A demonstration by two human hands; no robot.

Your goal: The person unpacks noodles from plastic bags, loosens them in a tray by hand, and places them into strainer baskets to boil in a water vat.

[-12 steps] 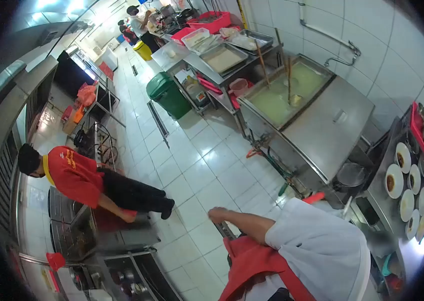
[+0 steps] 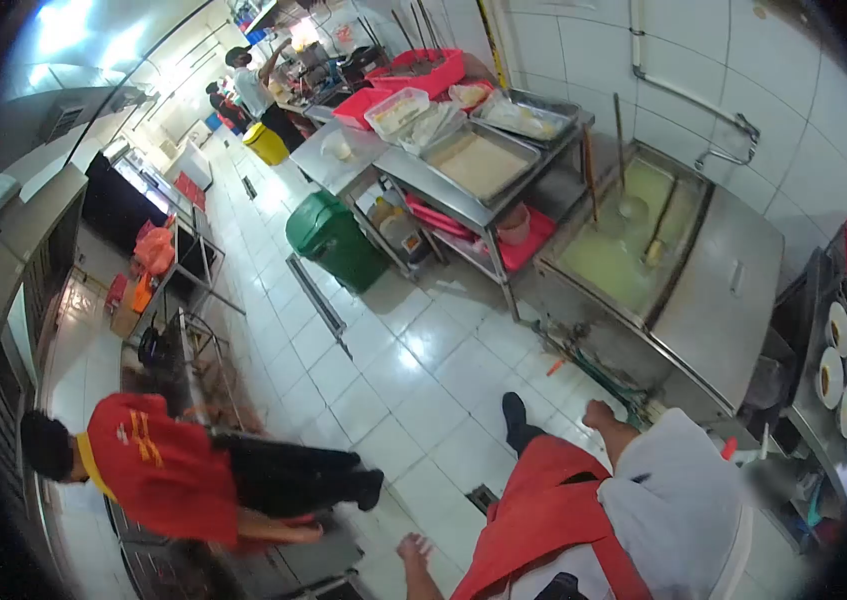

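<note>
My left hand is low in the head view, over the white floor tiles, with its fingers apart and nothing in it. To the right, my right hand hangs below the white sleeve, beside the red apron. Its fingers look loosely curled together, and no object shows in it. The nearest thing to it is the foot of the steel vat, where hoses lie. One dark shoe shows beyond the apron on the tiles.
A person in a red shirt bends at the left. Farther off are a green bin, a yellow bin and other people. A steel table holds trays; bowls stand at the right. A drain grate crosses the floor.
My right hand has swung right, towards the vat. My left hand and a shoe have come into view. The view has shifted, and the person in red appears lower and nearer.
</note>
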